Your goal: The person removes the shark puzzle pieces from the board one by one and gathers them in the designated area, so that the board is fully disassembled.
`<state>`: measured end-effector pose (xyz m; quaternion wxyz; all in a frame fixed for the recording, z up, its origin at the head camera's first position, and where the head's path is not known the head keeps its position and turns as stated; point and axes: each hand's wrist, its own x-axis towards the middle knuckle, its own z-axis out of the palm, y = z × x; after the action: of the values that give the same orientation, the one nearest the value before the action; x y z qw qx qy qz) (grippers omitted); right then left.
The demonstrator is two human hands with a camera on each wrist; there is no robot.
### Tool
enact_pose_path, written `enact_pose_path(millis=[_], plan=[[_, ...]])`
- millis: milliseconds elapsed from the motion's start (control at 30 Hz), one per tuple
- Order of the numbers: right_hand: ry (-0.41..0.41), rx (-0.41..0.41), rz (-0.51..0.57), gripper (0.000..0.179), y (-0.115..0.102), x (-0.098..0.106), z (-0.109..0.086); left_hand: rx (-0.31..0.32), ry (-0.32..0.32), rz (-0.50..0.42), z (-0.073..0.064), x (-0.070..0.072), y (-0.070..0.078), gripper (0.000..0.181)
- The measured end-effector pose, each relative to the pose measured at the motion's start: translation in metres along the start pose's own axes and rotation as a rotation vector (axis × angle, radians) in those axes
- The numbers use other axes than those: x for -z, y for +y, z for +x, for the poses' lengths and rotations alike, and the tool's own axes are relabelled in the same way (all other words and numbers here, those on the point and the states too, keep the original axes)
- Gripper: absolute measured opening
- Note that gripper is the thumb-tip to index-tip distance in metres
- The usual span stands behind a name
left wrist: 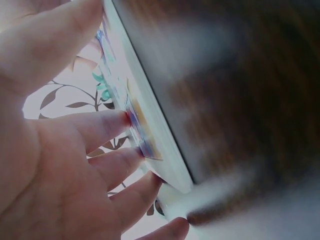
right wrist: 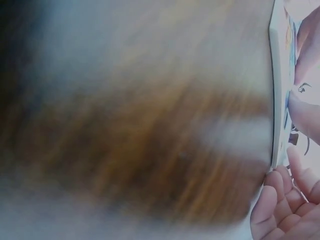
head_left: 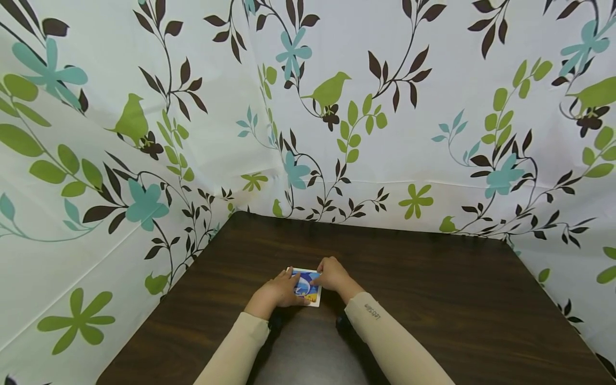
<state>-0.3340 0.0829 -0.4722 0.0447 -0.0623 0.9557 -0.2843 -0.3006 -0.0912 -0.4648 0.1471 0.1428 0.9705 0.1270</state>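
A small square picture board (head_left: 313, 298) with a white border and a blue and yellow print lies flat on the dark table. My left hand (head_left: 277, 290) spreads over its left side, thumb by the near edge. In the left wrist view, fairly straight fingers (left wrist: 100, 127) touch the printed face and rim of the board (left wrist: 150, 117). At the far right corner my right hand (head_left: 334, 276) grips the board, thumb on the print and index finger at the rim. The right wrist view shows the other fingers (right wrist: 282, 200) curled by the board's corner (right wrist: 277, 100).
The dark wood-grain table (head_left: 433, 299) extends around the board, mostly to the right. A white cloth backdrop (head_left: 337, 203) with leaves, flowers and birds encloses its back and left side. A greyish glare (head_left: 308, 347) lies on the table between the forearms.
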Motion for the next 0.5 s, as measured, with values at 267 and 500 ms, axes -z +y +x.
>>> enact_pose_path(millis=[267,500], plan=[[0.015,0.022,0.001,0.032,0.0009,0.0,0.0024,-0.004,-0.001,-0.009,-0.0018,0.0022,0.0007,0.088],[0.034,0.012,0.052,0.026,-0.0028,0.0019,0.0016,-0.004,-0.001,-0.018,-0.002,0.0021,0.0003,0.087]])
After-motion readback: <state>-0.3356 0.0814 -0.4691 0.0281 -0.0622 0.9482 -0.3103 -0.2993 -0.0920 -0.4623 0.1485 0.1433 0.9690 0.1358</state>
